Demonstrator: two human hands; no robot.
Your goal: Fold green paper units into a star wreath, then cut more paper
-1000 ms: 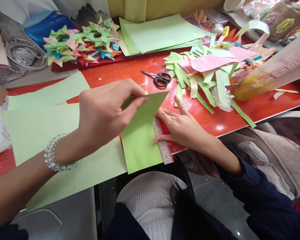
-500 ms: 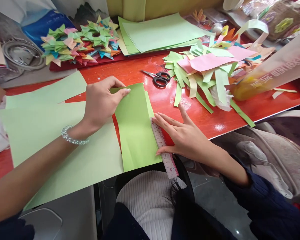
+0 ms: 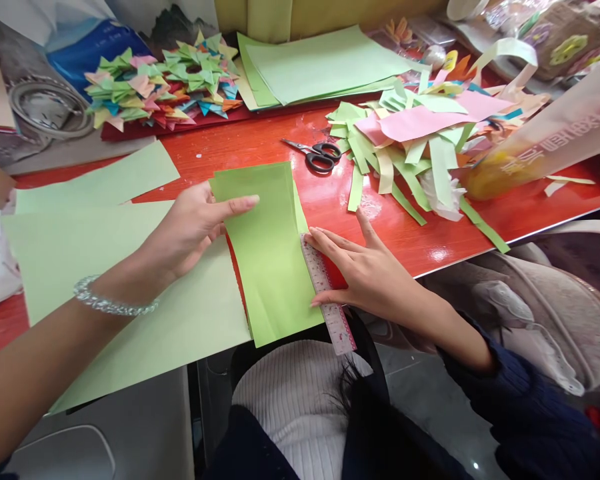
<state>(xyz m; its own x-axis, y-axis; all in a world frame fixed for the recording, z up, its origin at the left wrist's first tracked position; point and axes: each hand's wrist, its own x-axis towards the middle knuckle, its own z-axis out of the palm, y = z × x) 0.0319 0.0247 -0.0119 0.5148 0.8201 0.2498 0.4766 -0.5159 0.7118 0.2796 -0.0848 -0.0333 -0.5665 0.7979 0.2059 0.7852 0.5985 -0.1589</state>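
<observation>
A bright green paper (image 3: 270, 260) lies near the table's front edge, its lower end reaching past it. My left hand (image 3: 190, 223) grips its left edge near the top, thumb on the upper face and fingers beneath. Along the paper's right side rests a pink patterned ruler (image 3: 333, 313). My right hand (image 3: 365, 267) touches the ruler with fingertips and thumb, its fingers spread. A narrow light green strip shows between the paper and the red table. Under my left forearm lies a large pale green sheet (image 3: 200, 307).
Black-handled scissors (image 3: 320, 157) lie beyond the paper. Cut paper strips (image 3: 410, 147) are heaped at the right, beside a translucent bag (image 3: 535, 153). Folded paper pieces (image 3: 165, 87) and a stack of green sheets (image 3: 325, 63) stand at the back.
My left hand has moved left and down, its thumb now stretched over the paper and its fingers under the edge. The paper's top has shifted slightly left. My right hand has hardly moved.
</observation>
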